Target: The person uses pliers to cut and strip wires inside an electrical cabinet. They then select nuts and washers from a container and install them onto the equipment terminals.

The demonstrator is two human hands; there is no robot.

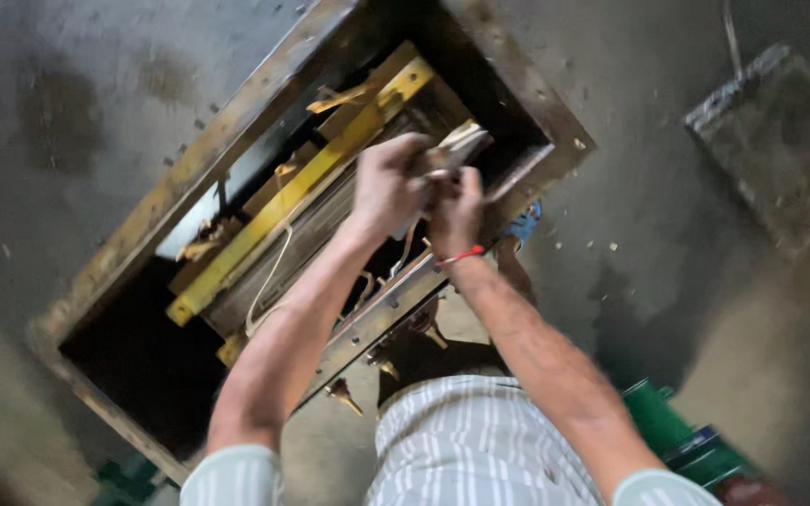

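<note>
**Dim, soft, motion-blurred head view**

Overall dim, flat daylight; no hard-edged shadows anywhere. Brightest patches sit on the yellow bar (302,183) inside the open metal tank (133,234) and on the striped shirt (466,440) below it. A pale reflection glints on the tank's inner wall just left of the bar. The tank's lower-left corner is near black, detail lost. Left hand (388,187) and right hand (455,211), above the tank's middle, are smeared by motion blur, as is the pale piece (461,145) they grip. Concrete floor (67,112) around the tank is soft, mottled grey, darker towards the frame corners. Whole frame lacks sharpness; compression smoothing on the forearms.
</note>
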